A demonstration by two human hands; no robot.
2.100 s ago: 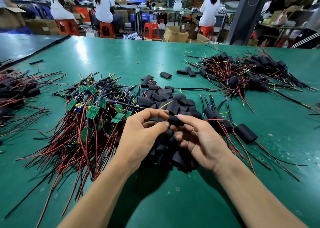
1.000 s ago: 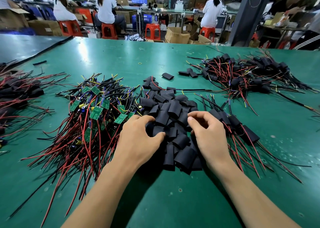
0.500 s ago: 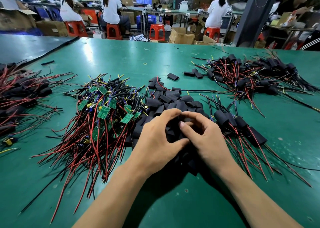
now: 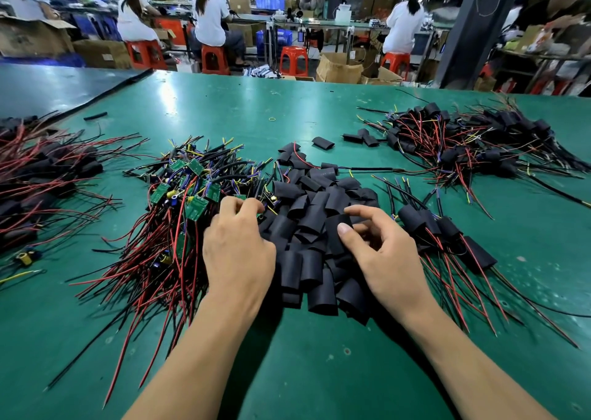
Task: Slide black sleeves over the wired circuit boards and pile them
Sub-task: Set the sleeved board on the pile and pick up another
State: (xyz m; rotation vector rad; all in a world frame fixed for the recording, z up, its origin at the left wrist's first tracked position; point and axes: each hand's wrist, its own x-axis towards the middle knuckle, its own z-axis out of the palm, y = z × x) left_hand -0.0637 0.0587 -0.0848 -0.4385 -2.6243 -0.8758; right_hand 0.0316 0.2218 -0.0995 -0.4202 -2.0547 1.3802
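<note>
Black sleeve heap (image 4: 315, 215) beneath two curled hands, left hand (image 4: 238, 253) at its left edge, right hand (image 4: 387, 256) atop; grips unclear. Wired boards (image 4: 195, 207) leftward.

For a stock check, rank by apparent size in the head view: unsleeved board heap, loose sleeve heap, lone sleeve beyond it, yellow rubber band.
1. unsleeved board heap
2. loose sleeve heap
3. lone sleeve
4. yellow rubber band
The last two lie farther off.

The green table (image 4: 303, 371) is free along the near edge and in the far middle. The heap of black sleeves (image 4: 319, 221) fills the centre; the wired boards (image 4: 195, 207) close the left side just beside it, sleeved bundles (image 4: 446, 229) the right.
</note>
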